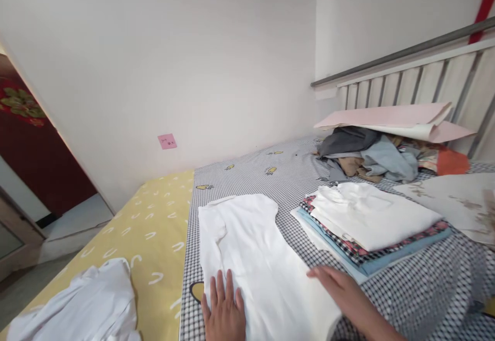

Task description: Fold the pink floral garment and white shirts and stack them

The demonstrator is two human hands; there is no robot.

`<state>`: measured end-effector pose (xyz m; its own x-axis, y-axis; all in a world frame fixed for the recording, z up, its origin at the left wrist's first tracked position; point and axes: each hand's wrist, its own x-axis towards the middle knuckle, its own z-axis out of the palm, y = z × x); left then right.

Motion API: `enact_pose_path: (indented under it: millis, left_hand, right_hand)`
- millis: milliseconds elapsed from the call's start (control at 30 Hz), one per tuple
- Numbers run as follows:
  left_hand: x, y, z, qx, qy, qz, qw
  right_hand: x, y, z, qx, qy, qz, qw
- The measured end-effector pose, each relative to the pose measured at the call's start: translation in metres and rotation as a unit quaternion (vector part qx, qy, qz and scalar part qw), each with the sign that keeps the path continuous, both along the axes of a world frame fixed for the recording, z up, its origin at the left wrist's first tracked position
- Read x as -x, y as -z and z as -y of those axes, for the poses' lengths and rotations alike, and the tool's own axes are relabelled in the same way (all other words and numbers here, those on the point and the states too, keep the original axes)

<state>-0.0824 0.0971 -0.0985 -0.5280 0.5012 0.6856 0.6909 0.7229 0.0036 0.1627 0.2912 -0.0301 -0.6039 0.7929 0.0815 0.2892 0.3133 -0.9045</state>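
Observation:
A white shirt lies spread on the checked bed sheet in front of me, its left side folded inward with a sleeve along it. My left hand rests flat on the shirt's lower left part, fingers stretched out. At the shirt's right edge is my right hand, its fingers together and closed on the cloth; the undersides of those fingers are hidden. Right of the shirt stands a stack of folded clothes, with a white garment on top of a floral checked one and a light blue one.
A crumpled white garment lies on the yellow sheet at left. Mixed clothes are heaped under a pink sheet of card by the white slatted rail. A pale patterned cloth lies far right. A wall borders the bed.

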Motion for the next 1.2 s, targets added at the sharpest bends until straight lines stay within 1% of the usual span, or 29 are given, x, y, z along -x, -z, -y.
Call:
enact_pose_path:
  millis: [33,100,133,200,333,433,533,600,700,800,867,967,1033,1100,1133,1200]
  left_hand:
    - [0.000,0.001,0.000,-0.002,-0.002,0.001,1.000]
    - [0.000,0.001,0.000,0.003,-0.007,0.003,1.000]
    - [0.000,0.002,0.000,0.010,-0.011,0.005,1.000]
    - [0.000,0.002,0.000,0.025,-0.018,0.009,0.999]
    - [0.002,0.010,-0.001,0.014,-0.031,0.013,0.999]
    - [0.004,0.021,-0.003,-0.012,-0.030,0.022,0.999]
    - [0.006,0.031,-0.005,-0.026,-0.031,0.023,0.999]
    - [0.007,0.035,-0.005,-0.025,-0.037,0.028,0.999]
    - [0.007,0.038,-0.006,-0.022,-0.041,0.042,0.998]
    - [0.008,0.040,-0.007,-0.027,-0.038,0.042,0.998]
    - [0.008,0.042,-0.008,-0.037,-0.036,0.033,0.998]
    - [0.008,0.042,-0.010,-0.051,-0.033,0.028,0.998]
    - [0.007,0.037,-0.010,-0.052,-0.030,0.037,0.997]
    - [0.003,0.026,-0.008,-0.044,-0.023,0.052,0.997]
    - [0.001,0.019,-0.007,-0.038,-0.016,0.058,0.997]
    - [-0.006,0.002,-0.003,-0.027,0.000,0.068,0.997]
  right_hand:
    - [0.014,-0.013,-0.009,0.060,0.007,-0.031,0.998]
    - [0.048,-0.036,-0.031,0.181,0.076,-0.039,0.980]
    - [0.065,-0.043,-0.043,0.209,0.101,-0.030,0.972]
    - [0.100,-0.049,-0.067,0.243,0.137,-0.002,0.960]
    - [0.153,-0.045,-0.104,0.253,0.145,0.043,0.956]
    - [0.180,-0.045,-0.120,0.208,0.144,0.084,0.964]
    - [0.201,-0.053,-0.126,0.111,0.153,0.117,0.975]
    - [0.217,-0.061,-0.120,0.033,0.152,0.133,0.979]
    - [0.248,-0.071,-0.093,-0.082,0.107,0.150,0.979]
    - [0.281,-0.074,-0.054,-0.170,0.019,0.169,0.971]
    - [0.298,-0.072,-0.028,-0.205,-0.042,0.195,0.958]
    - [0.308,-0.068,0.002,-0.226,-0.114,0.235,0.938]
    - [0.300,-0.070,0.011,-0.233,-0.145,0.241,0.931]
    - [0.280,-0.076,0.009,-0.240,-0.155,0.227,0.931]
    - [0.264,-0.079,0.004,-0.243,-0.150,0.219,0.933]
    - [0.224,-0.083,-0.010,-0.237,-0.122,0.221,0.938]
